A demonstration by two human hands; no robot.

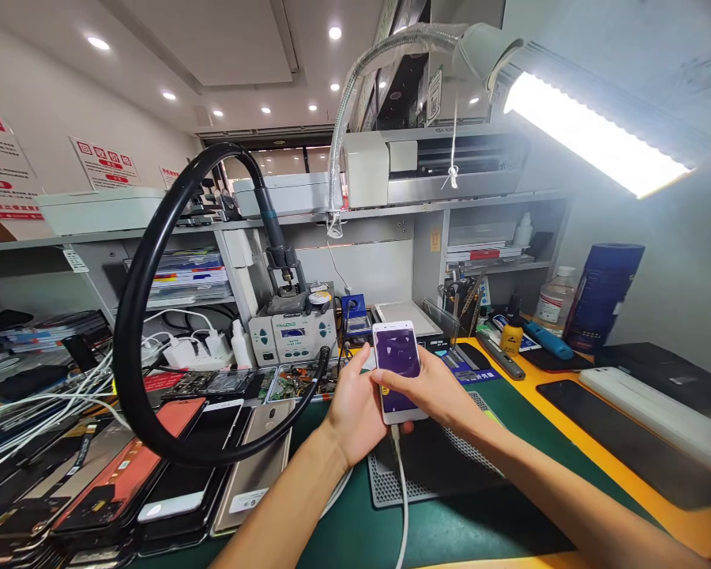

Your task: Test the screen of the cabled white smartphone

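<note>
White phone (396,356) is in both your hands, screen lit purple, held above the black pad (391,488) on the green mat (569,450). Left hand (351,403): fingers wrapped behind the phone, mostly hidden, thumb by its left edge. Right hand (431,387): gripping the phone's right side, thumb across the screen; can't tell if it's pressing.

White cable (403,502) runs from the phone's bottom edge toward you, over the pad.

Main obstruction is left of the phone: black hose (129,332) makes a big loop over the gold phone (257,458) and the red panel (145,442). Behind-left of the phone: hot-air station (296,336), with the parts tray (284,385) in front, close to your left hand. Right of the phone, along the orange tabletop (604,454): yellow bottle (511,338), then a dark slab (622,435) and a long white case (657,415) side by side, well apart from your hands. Lit lamp (598,130) hangs above-right of the phone, clear of it.
</note>
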